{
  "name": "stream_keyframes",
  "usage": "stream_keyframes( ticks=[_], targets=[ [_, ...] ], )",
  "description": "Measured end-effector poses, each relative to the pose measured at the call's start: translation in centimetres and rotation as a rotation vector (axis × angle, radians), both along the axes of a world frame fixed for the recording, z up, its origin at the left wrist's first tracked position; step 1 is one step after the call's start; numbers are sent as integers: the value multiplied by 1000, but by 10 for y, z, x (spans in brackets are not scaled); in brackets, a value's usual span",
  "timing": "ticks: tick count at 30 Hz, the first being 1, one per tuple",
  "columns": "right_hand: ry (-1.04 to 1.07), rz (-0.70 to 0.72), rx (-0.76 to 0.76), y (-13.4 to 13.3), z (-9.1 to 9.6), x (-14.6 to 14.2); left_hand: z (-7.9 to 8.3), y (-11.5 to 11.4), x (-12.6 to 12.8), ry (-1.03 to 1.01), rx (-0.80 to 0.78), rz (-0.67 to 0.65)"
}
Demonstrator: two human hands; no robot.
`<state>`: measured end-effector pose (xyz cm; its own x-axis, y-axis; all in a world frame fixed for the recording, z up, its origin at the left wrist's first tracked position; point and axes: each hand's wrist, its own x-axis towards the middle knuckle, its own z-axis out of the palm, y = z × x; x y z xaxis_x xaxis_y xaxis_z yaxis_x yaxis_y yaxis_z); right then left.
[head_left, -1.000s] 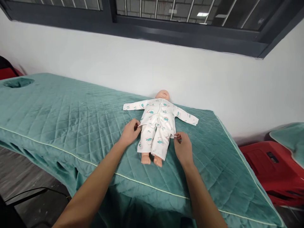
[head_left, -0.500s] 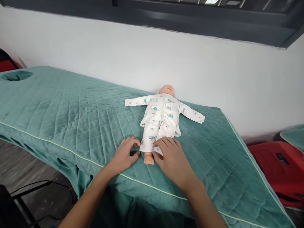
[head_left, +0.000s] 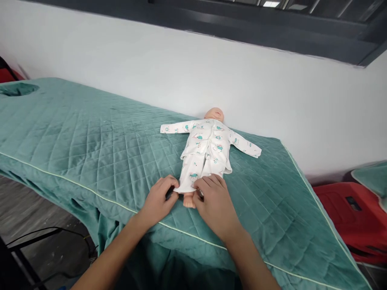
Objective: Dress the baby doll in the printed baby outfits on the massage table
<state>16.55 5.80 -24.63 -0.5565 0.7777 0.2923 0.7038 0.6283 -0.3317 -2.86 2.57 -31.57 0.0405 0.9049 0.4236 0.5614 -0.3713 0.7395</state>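
Observation:
A baby doll [head_left: 214,114] lies on its back on a green quilted bed cover [head_left: 127,141]. It wears a white printed shirt [head_left: 205,137] with both sleeves spread out, and matching trousers [head_left: 193,169]. My left hand [head_left: 160,197] pinches one side of the cuff on the trouser leg at the left. On the cuff's other side, my right hand [head_left: 214,203] has its thumb and fingers closed on the cloth. Between my hands a bare doll foot [head_left: 189,200] sticks out below the cuff. My right hand hides the other trouser leg's end.
Behind the bed runs a white wall [head_left: 136,60] below a dark window frame [head_left: 211,28]. A red plastic stool or chair [head_left: 347,217] stands off the bed's right end. The bed has a face hole [head_left: 18,89] at far left. Cables [head_left: 45,229] lie at lower left.
My left fingers have closed on the cuff's left edge. The cuff is now stretched wider between my two hands. The camera view has shifted slightly.

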Motion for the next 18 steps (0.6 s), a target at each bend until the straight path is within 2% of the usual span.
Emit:
stream_keyframes(
  ticks=[5,9,11,14,18],
  targets=[
    [114,112,6,-10,7,2,3,-13,-3,-133,-35,102],
    [231,109,-106,-16,6,13,7,-15,-5,9,-119,54],
    [370,75,-139,-20,0,25,13,-16,-4,41,-101,22],
    [554,-27,-109,-25,-14,45,26,-17,3,18,-5,45],
    [517,-187,-88,-27,-38,56,44,-13,26,202,63,68]
  ],
)
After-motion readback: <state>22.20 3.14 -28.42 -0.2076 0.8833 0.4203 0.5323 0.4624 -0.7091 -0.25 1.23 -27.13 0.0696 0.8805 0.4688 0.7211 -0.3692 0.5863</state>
